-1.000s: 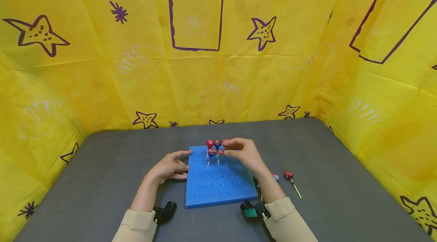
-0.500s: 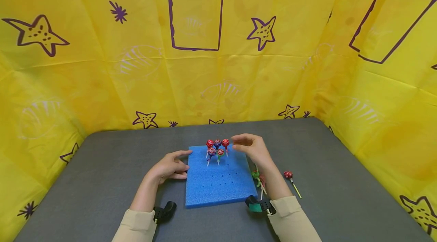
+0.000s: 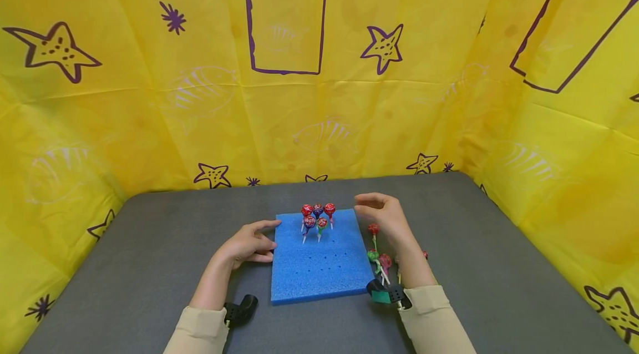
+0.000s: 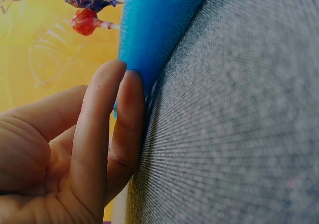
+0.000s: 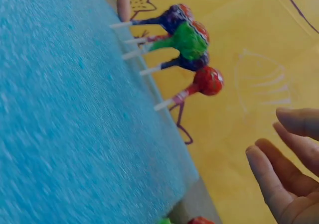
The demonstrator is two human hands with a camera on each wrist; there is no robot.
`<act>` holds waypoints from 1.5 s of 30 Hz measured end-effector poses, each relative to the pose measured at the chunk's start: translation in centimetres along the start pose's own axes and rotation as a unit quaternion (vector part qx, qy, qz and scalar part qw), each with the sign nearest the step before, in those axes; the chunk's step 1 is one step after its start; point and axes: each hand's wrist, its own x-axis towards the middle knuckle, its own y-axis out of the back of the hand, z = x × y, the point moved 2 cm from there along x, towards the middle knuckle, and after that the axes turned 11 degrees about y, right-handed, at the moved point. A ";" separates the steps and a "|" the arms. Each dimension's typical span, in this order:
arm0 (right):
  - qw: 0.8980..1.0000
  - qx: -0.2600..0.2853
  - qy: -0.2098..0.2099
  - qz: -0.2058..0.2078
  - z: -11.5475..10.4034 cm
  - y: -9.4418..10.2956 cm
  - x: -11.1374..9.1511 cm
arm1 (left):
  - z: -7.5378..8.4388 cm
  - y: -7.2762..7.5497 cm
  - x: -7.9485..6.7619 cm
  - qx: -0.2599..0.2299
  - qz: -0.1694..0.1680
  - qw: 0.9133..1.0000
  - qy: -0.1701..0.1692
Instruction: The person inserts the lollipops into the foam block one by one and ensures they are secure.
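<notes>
A blue foam board [image 3: 299,284] lies flat on the table. Several wrapped lollipops stand in its far part on white sticks: a red lollipop [image 3: 307,210], a purple lollipop [image 3: 318,210] and another red lollipop [image 3: 329,209] behind, a second purple lollipop [image 3: 309,222] and a green-and-red lollipop [image 3: 322,223] in front. My left hand [image 3: 249,244] touches the board's left edge with its fingertips, seen close up in the left wrist view. Past the board's far right corner, my right hand [image 3: 386,215] hovers with fingers apart and nothing between them.
Loose lollipops lie by the board's right side, among them a red one [image 3: 373,228], a green one [image 3: 373,255] and a pinkish-red one [image 3: 385,261]. My right forearm partly covers others. Small holes dot the foam. A yellow patterned cloth [image 3: 279,132] walls the grey table [image 3: 165,243].
My right hand has left the back-row red lollipop, which stands in the foam, and has moved right beyond the board. More loose lollipops show beside the board. My left hand stays put.
</notes>
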 end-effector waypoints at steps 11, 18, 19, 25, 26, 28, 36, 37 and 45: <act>0.999 0.002 -0.036 0.006 0.8 1.5 0.0 | -0.1 0.0 0.0 0.001 -0.005 1.000 -0.001; 0.997 -0.014 -0.072 0.001 1.3 2.3 0.0 | -0.1 0.0 0.1 -0.001 -0.006 1.000 -0.001; 0.997 -0.018 -0.076 0.001 1.3 2.4 0.0 | -0.1 0.0 0.1 -0.001 -0.005 1.000 0.000; 0.995 -0.040 -0.094 -0.001 1.8 2.6 -0.1 | 0.0 0.0 0.0 -0.001 0.001 1.000 0.006; 0.994 -0.044 -0.096 -0.003 1.9 2.6 -0.1 | 0.0 0.0 0.0 -0.002 0.001 1.000 0.007; 0.994 -0.044 -0.095 -0.006 2.1 2.6 -0.1 | 0.0 0.0 0.0 -0.002 0.002 1.000 0.008; 0.993 -0.062 -0.100 -0.015 2.7 2.7 -0.2 | 0.0 -0.1 -0.1 -0.001 0.004 1.000 0.010; 0.993 -0.063 -0.102 -0.015 2.8 2.7 -0.2 | 0.0 -0.1 -0.1 -0.001 0.004 1.000 0.010; 0.990 -0.076 -0.114 -0.022 3.2 2.6 -0.1 | 0.0 -0.1 -0.1 -0.003 0.003 1.000 0.006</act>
